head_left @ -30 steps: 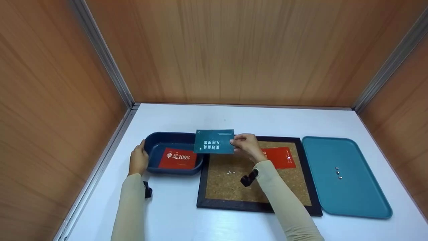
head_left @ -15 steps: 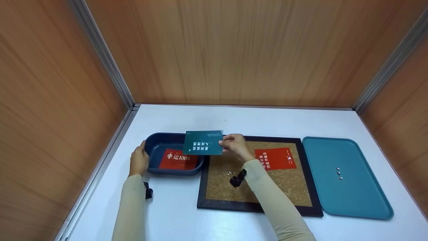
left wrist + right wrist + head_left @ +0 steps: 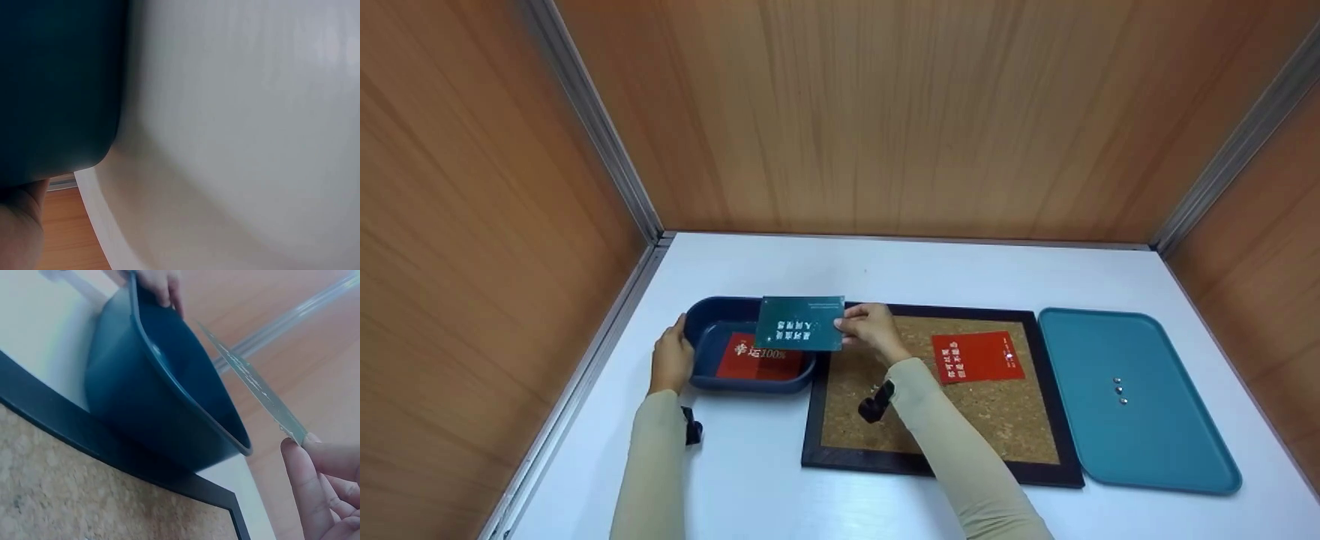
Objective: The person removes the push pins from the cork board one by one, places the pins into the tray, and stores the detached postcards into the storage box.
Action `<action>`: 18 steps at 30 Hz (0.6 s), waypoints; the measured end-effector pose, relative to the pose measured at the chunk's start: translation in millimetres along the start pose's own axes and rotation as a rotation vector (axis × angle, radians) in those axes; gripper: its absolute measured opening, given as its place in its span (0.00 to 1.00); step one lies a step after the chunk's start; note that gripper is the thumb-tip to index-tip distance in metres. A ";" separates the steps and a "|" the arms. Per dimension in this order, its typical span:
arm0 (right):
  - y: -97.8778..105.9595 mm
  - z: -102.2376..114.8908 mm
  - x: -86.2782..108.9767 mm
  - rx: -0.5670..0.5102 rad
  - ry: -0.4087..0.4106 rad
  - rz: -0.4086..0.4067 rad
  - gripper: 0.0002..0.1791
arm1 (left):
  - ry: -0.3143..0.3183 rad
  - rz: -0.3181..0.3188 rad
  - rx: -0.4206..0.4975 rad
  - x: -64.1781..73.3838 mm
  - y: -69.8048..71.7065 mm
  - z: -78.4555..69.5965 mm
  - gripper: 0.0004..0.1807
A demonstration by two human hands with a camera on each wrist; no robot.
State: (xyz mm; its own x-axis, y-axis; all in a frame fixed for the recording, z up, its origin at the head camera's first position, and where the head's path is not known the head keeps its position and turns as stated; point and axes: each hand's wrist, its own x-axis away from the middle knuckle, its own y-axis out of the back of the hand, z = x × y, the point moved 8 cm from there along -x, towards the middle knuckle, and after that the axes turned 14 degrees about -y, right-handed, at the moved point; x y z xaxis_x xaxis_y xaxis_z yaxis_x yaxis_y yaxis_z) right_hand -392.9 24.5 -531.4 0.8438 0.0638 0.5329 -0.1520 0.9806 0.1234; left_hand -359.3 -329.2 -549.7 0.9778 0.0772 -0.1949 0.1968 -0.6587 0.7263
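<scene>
A green card [image 3: 799,324] with white writing is pinched at its right edge between the thumb and fingers of my right hand [image 3: 871,330]. The card hangs tilted above the right part of a dark blue plastic basin [image 3: 750,385]; the right wrist view shows it edge-on, higher than the rim. At the basin's left end, my left hand [image 3: 672,358] grips the wall, its fingers [image 3: 163,292] over the rim and its thumb side outside. Inside the basin lies a red card [image 3: 735,365] with white writing, partly covered by the green one in the head view.
A dark-framed cork board [image 3: 870,427] stands against the basin's right side, with another red card [image 3: 975,357] on it, a pin [image 3: 1009,355] near its right edge. Further right, a teal tray [image 3: 1155,442] holds several small shiny pins [image 3: 1119,390]. Wooden walls enclose the white table [image 3: 757,480].
My right hand has carried the green card left and slightly down, further over the basin. More of the red card on the cork board shows. My left hand has stayed put.
</scene>
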 end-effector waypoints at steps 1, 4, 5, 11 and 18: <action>-1.5 -0.2 0.1 -0.001 -0.004 0.001 0.13 | 0.001 0.000 0.002 -0.1 -0.4 0.1 0.27; -6.8 0.0 -0.1 -0.010 0.002 0.008 0.13 | 0.002 0.000 0.003 -0.2 -1.3 1.0 0.27; -8.7 0.3 0.1 -0.012 0.007 0.012 0.13 | 0.002 0.000 0.004 -0.3 -1.6 1.2 0.27; -21.9 3.2 2.2 -0.018 0.038 0.034 0.12 | 0.007 0.002 0.024 -1.2 -3.0 0.7 0.27; -37.0 5.6 5.1 -0.026 0.073 0.043 0.12 | -0.003 -0.003 0.014 -0.5 -1.5 -0.8 0.26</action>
State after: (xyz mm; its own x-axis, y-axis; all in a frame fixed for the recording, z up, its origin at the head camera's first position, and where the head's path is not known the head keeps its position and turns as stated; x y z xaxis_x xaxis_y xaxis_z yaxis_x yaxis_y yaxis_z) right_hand -385.9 -12.5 -528.5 0.8721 0.1183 0.4748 -0.1761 0.9812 0.0790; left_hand -360.0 -327.7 -550.1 0.9769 0.0771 -0.1993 0.1989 -0.6692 0.7160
